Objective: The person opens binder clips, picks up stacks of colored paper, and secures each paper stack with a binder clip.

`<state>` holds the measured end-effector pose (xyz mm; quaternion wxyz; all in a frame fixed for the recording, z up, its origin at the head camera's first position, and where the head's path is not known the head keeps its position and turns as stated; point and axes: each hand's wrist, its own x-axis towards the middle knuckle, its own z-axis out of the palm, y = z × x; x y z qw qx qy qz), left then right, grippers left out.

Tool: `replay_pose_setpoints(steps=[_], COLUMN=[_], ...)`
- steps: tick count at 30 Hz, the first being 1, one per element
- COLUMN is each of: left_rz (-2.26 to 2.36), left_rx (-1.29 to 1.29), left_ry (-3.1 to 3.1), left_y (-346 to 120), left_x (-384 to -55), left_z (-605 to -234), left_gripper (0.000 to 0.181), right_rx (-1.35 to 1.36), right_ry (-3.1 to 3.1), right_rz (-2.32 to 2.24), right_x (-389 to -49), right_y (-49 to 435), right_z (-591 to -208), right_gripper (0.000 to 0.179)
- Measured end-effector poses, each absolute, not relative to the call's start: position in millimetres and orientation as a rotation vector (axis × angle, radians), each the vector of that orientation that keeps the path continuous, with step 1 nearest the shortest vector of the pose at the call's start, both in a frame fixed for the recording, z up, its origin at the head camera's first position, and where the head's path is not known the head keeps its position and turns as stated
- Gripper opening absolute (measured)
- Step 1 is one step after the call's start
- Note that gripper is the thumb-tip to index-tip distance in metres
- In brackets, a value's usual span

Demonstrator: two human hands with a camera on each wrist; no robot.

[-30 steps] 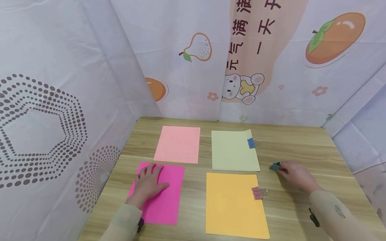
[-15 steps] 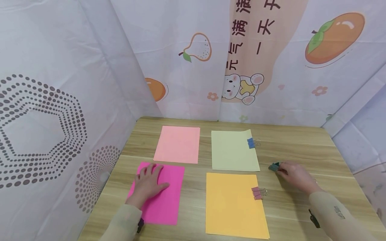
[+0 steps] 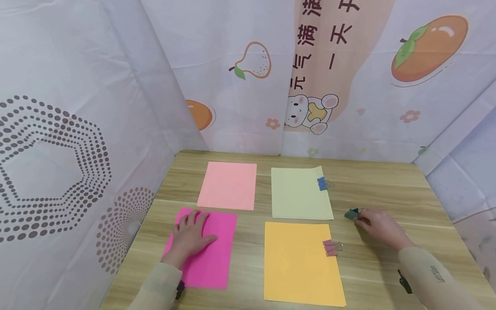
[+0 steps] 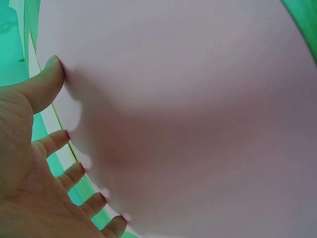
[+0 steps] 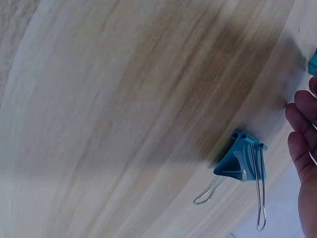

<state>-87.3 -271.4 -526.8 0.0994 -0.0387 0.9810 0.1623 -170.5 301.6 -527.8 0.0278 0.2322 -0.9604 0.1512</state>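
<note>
My left hand rests with spread fingers on a magenta sheet of paper at the table's near left. In the left wrist view its fingertips touch the paper, which looks pale there. My right hand pinches a dark green binder clip close over the wood, right of the pale yellow paper. That clip shows only as a teal corner at the right wrist view's edge. A second teal binder clip stands on the table near the right hand, mostly hidden behind the wrist in the head view.
A blue binder clip grips the pale yellow paper's right edge. A pink binder clip is on the orange paper in front. Light pink paper lies at the back left. Printed curtains border the wooden table.
My right hand and the green binder clip have shifted very slightly left. The left hand stays still on the magenta paper.
</note>
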Motion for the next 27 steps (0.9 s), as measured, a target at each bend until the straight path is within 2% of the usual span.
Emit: replay_pose_setpoints(steps=[20, 27], left_rz=[0.482, 0.481], left_rx=[-0.104, -0.108], left_ry=[2.902, 2.902], left_y=[-272.7, -273.2], left_x=[-87.2, -87.7], left_z=[-526.9, -527.2], left_gripper=[0.082, 0.082], right_rx=[0.83, 0.701], right_ry=[-2.904, -3.065], right_rz=[0.464, 0.544], right_x=[-162.9, -162.0], right_y=[305.7, 309.7], right_z=[-525.6, -524.9], right_gripper=[0.017, 0.021])
